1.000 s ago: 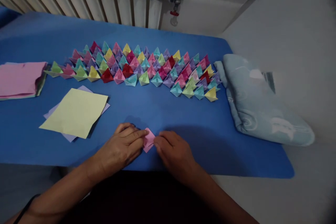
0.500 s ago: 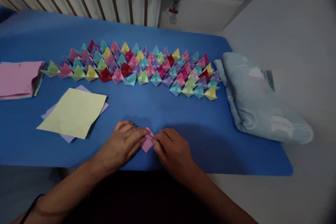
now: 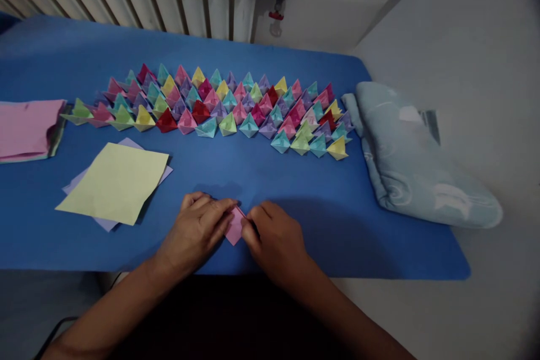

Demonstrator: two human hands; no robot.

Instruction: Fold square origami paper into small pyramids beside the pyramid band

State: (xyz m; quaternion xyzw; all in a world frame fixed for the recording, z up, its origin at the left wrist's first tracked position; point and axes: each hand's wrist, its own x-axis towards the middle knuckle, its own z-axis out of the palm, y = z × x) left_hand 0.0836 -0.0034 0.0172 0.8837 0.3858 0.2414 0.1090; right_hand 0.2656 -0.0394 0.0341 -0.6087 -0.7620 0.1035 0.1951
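Observation:
A small folded pink paper (image 3: 234, 229) lies close to the near edge of the blue table (image 3: 202, 166), between my two hands. On its left, my left hand (image 3: 200, 228) is closed on it, thumb and fingertips at its upper corner. My right hand (image 3: 274, 239) pinches the right edge of the same paper with curled fingers. Beyond the hands stand rows of folded paper boats (image 3: 228, 124) in pink, green, blue, purple, yellow and red.
Left of my hands, a pale yellow sheet (image 3: 116, 183) rests on purple paper. A stack of pink paper (image 3: 25, 129) sits at the far left. A folded blue-grey blanket (image 3: 413, 163) lies on the right by the wall. Behind the table is a radiator (image 3: 169, 5).
The upper part of the pink paper is folded differently, its top edge now slanting toward my right hand. Both hands stay on it, with only small finger shifts. The whole view has shifted slightly.

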